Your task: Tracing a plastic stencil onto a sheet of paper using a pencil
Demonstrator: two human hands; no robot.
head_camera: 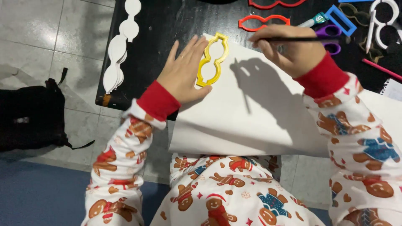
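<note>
My left hand [183,71] lies flat on a large white sheet of paper [251,113], its fingers pressing against the left side of a yellow snowman-shaped stencil outline [212,59] near the sheet's top left corner. My right hand [293,48] is closed around a thin dark pencil [301,39] that lies almost level, its tip pointing left, above and to the right of the stencil. The paper hangs over the near edge of a black table [163,25]. Both sleeves are white with gingerbread figures and red cuffs.
A stack of white snowman-shaped paper cut-outs [119,50] lies along the table's left edge. Red [264,21], blue [341,19] and white [383,21] stencil outlines, purple scissors [331,35] and a marker [316,20] sit at the back right. A black bag [31,115] rests on the tiled floor at left.
</note>
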